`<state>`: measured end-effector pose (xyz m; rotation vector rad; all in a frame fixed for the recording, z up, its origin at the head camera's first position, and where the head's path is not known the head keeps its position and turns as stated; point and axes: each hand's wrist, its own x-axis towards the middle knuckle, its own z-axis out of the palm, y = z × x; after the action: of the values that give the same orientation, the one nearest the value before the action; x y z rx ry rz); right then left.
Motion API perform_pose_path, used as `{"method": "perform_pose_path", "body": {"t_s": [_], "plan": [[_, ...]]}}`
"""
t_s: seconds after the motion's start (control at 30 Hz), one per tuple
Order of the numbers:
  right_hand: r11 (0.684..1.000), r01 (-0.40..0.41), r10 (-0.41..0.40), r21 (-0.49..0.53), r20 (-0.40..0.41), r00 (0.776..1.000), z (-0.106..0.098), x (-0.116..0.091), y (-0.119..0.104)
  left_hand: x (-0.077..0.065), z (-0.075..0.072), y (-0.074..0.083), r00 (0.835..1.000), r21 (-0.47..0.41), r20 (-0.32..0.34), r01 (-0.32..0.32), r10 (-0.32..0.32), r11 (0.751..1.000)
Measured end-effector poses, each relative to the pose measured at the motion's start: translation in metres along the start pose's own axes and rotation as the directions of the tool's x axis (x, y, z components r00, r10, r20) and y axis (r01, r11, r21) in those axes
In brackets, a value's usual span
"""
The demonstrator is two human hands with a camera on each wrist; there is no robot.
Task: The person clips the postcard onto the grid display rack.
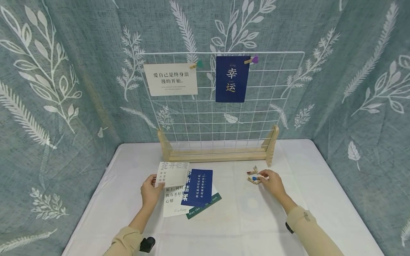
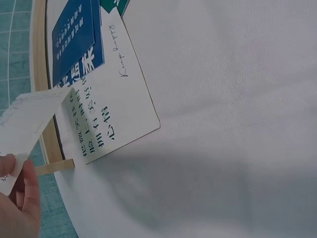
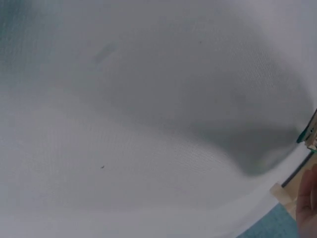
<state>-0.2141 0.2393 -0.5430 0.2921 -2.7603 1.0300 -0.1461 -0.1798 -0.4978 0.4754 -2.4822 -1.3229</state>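
Note:
My left hand (image 1: 152, 191) grips a white card (image 1: 173, 175) by its left edge, thumb on top. The left wrist view shows this card (image 2: 29, 119) tilted up above a larger white card (image 2: 124, 99) with printed characters. Dark blue cards (image 1: 201, 188) and a green strip card (image 1: 205, 206) overlap in the same pile. At the right, my right hand (image 1: 273, 185) has its thumb and fingertips at a small heap of wooden clothespins (image 1: 254, 180), one with a blue heart. Whether it pinches one is unclear; the right wrist view cuts off the fingertips.
Behind the cards stands a white wire grid (image 1: 205, 121) on a wooden base (image 1: 217, 156). Clothespins hold a white card (image 1: 171, 80) and a navy card (image 1: 232, 83) on it. A leaf-patterned curtain (image 1: 57, 106) surrounds the white-covered table (image 1: 237, 227).

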Motion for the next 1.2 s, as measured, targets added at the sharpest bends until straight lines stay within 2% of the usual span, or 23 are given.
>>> {"method": "perform_pose_path", "body": {"t_s": [0.2, 0.3, 0.43, 0.7, 0.97, 1.2], "plan": [[0.997, 0.000, 0.004, -0.074, 0.048, 0.999, -0.003, 0.005, -0.002, -0.003, -0.004, 0.000, 1.000, -0.021, 0.017, 0.018, -0.018, 1.000], [0.988, 0.031, -0.017, -0.150, 0.093, 0.996, -0.004, 0.008, -0.002, -0.003, -0.007, -0.001, 0.999, -0.020, 0.045, 0.025, -0.024, 0.999], [0.975, 0.074, -0.052, -0.209, 0.112, 0.992, -0.003, 0.013, 0.000, -0.002, -0.011, -0.004, 0.998, -0.001, 0.063, 0.021, -0.021, 1.000], [0.957, 0.135, -0.103, -0.256, 0.135, 0.985, 0.004, 0.023, 0.002, -0.001, -0.017, -0.004, 0.998, 0.002, 0.053, 0.025, -0.025, 1.000], [0.956, 0.137, -0.113, -0.260, 0.105, 0.988, 0.016, 0.031, 0.008, 0.002, -0.021, -0.002, 0.999, 0.001, 0.038, 0.011, -0.011, 1.000], [0.950, 0.134, -0.107, -0.281, 0.110, 0.988, 0.022, 0.032, 0.011, 0.004, -0.023, 0.004, 0.996, -0.062, 0.081, 0.046, -0.041, 0.997]]}}
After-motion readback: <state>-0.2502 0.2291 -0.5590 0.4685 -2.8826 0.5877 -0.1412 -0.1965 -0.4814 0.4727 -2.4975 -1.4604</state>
